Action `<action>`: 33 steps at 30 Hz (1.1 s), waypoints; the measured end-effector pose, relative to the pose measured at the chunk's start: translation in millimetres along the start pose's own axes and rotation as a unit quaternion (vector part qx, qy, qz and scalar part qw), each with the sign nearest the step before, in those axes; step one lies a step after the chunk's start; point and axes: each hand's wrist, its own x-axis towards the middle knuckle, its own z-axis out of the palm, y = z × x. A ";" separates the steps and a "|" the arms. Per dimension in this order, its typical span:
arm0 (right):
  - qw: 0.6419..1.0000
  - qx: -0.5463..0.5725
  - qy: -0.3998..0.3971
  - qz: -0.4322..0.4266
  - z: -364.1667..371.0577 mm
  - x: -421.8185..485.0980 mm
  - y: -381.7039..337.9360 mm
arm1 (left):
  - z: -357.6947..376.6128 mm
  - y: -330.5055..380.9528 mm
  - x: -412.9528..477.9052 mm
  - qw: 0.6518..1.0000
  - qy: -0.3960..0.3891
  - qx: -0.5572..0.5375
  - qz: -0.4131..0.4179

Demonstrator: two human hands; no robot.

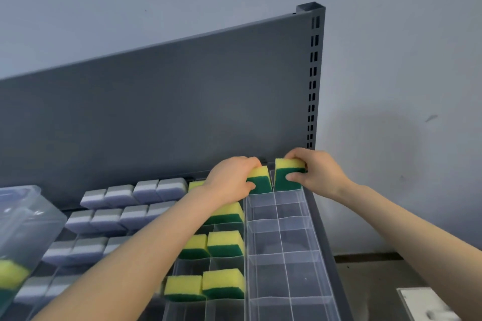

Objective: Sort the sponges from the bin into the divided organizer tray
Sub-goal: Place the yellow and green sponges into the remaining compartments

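My left hand (pixel 230 181) grips a yellow-and-green sponge (pixel 260 180) standing in the far compartment of the clear divided organizer tray (pixel 280 247). Right beside it, my right hand (pixel 315 171) pinches a second yellow-and-green sponge (pixel 288 174) in the neighbouring far-right compartment. Several more yellow-and-green sponges (pixel 225 243) fill compartments to the left, partly hidden under my left forearm. Grey-and-white sponges (pixel 114 217) occupy the tray's left part. The clear bin (pixel 28 219) stands at the left edge with a yellow-and-green sponge (pixel 11 273) inside.
A grey metal back panel (pixel 156 112) rises right behind the tray, with a slotted upright post (pixel 313 81) at its right end. A white wall (pixel 404 86) lies beyond. A white object (pixel 422 305) sits low on the floor at the bottom right.
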 end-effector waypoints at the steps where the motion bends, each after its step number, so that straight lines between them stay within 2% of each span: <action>1: 1.000 -0.015 -0.018 -0.004 -1.8 3.6 -1.4 | -0.6 -0.3 2.7 1.000 -0.010 0.009 0.001; 6: 0.990 -0.103 -0.092 -0.022 -1.9 17.5 -6.5 | 0.0 3.5 14.4 0.997 -0.060 0.049 0.008; 12: 0.972 -0.174 -0.160 -0.005 15.2 17.6 -5.6 | 9.1 6.3 21.4 0.990 -0.100 0.093 0.017; 25: 0.957 -0.246 -0.151 -0.011 29.0 11.6 -5.0 | 16.8 7.2 19.4 0.987 -0.096 0.126 0.018; 30: 0.961 -0.221 -0.166 0.002 24.3 10.4 -6.3 | 12.3 6.5 15.1 0.991 -0.096 0.094 0.022; 33: 0.967 -0.206 -0.151 0.009 14.6 8.0 -14.3 | 3.5 3.2 6.9 0.995 -0.060 0.074 0.032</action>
